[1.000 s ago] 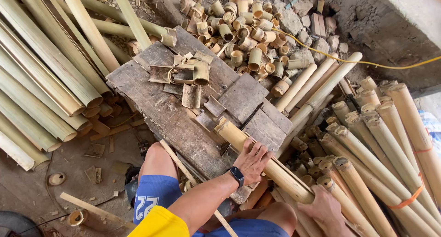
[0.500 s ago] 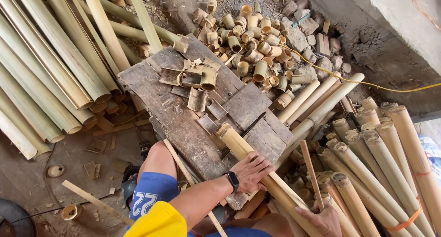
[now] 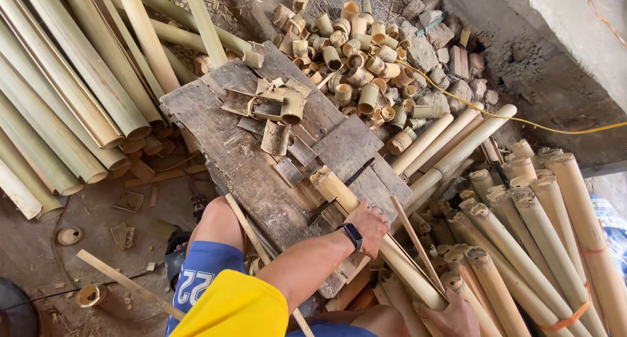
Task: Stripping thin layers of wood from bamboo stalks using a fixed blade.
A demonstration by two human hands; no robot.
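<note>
Bamboo poles [image 3: 72,108] lie in a big pile on the far left, and more poles [image 3: 542,226] lie on the right. A wood block [image 3: 261,160] sits in the middle with split bits [image 3: 274,108] on its far part. Short cut rings [image 3: 356,63] are heaped far behind it. One pole [image 3: 339,190] rests slanted on the block's near right edge. The left hand [image 3: 369,226] lies on top of this pole and presses it down, fingers curled over it. The right hand [image 3: 450,317] is wrapped around the pole's near end and also holds a thin stick [image 3: 411,239].
</note>
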